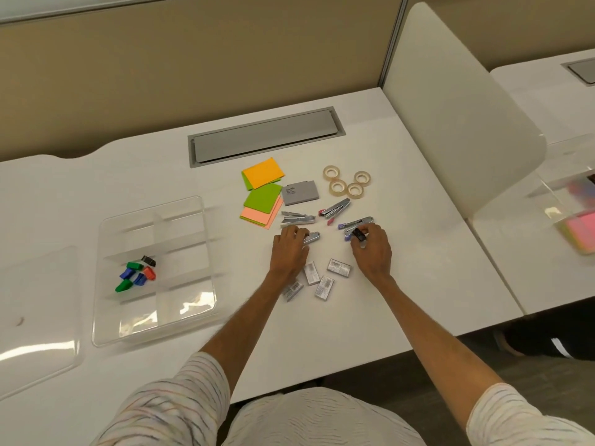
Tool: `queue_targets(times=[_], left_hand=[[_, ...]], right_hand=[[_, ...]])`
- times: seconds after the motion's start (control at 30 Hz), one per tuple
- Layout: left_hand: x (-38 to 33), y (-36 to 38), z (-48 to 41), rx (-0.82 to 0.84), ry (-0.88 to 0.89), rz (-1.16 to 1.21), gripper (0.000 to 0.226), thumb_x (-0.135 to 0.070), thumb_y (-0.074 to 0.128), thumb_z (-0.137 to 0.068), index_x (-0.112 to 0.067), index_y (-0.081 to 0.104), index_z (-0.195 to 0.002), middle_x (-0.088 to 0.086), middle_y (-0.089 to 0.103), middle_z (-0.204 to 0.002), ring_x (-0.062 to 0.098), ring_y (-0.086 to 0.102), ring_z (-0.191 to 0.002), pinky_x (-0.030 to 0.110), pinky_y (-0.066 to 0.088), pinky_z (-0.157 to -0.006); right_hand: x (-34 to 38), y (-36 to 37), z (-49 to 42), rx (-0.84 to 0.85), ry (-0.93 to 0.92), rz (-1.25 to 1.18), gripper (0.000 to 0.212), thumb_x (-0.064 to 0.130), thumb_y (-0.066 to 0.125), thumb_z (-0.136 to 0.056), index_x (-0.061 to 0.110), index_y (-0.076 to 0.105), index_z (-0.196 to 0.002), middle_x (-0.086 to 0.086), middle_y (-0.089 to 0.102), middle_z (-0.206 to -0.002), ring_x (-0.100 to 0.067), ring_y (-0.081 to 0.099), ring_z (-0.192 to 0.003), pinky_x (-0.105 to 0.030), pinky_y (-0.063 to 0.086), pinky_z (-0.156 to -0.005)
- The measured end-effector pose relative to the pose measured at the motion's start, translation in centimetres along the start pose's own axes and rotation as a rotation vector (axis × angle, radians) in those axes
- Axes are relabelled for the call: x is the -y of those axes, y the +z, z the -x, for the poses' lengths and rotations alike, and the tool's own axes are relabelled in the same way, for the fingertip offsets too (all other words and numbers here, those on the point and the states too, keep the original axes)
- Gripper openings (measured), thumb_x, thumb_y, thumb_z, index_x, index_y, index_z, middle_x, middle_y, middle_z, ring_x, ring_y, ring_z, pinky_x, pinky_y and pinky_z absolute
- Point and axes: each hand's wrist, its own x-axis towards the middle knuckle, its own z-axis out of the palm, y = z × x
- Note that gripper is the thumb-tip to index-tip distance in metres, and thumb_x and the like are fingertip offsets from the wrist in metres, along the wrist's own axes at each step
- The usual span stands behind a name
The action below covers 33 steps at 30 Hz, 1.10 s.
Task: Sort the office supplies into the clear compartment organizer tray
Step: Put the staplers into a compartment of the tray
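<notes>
At the left we see the clear organizer tray [180, 226] on the white desk [418, 252], well apart from both hands. One of its left compartments holds six binder clips [134, 266]: two green, two blue, one red, one black.

Further right, on the far side, we count four sticky-note pads [262, 199] and one grey box [299, 194].

We count four staplers [297, 218]. The left hand [289, 249] grips the near one [311, 236].

Four staple boxes [339, 267] lie between the two wrists, and four tape rolls [337, 186] sit beyond.

The right hand [370, 249] pinches a small black object [359, 235] that we cannot identify, just over the purple-tipped stapler [357, 223].
</notes>
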Motion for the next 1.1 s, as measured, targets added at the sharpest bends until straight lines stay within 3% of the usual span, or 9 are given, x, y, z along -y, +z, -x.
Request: queue_targets(times=[0.23,0.7,1.1], left_hand=[[0.8,-0.6,0.1,0.028,-0.074,-0.086,0.029,-0.018,0.044,-0.100,-0.017,0.053,-0.128,0.005,0.056,-0.127,0.024,0.048,-0.119,0.037,0.034,-0.099],[10.3,-8.3,4.2,-0.190,-0.151,-0.007,0.034,-0.027,0.040,-0.103,-0.017,0.050,-0.133,0.005,0.056,-0.126,0.025,0.050,-0.113,0.038,0.037,-0.091],[19.3,-10.7,11.0,-0.166,-0.318,-0.061,0.032,-0.027,0.043,-0.101,-0.017,0.051,-0.130,0.003,0.055,-0.127,0.023,0.049,-0.117,0.040,0.037,-0.098]], right_hand=[[2.1,1.3,0.6,0.028,-0.047,-0.056,0.025,0.011,0.064,-0.085,0.009,0.060,-0.110,-0.005,0.065,-0.110,-0.023,0.057,-0.107,-0.032,0.046,-0.089],[12.9,7.2,1.8,0.125,-0.232,-0.143,0.031,0.014,0.063,-0.088,0.007,0.056,-0.117,-0.009,0.064,-0.118,-0.026,0.056,-0.111,-0.036,0.048,-0.089],[21.0,12.6,5.3,0.246,-0.349,-0.185,0.029,0.012,0.062,-0.087,0.006,0.057,-0.115,-0.007,0.064,-0.113,-0.026,0.057,-0.109,-0.040,0.050,-0.089]])
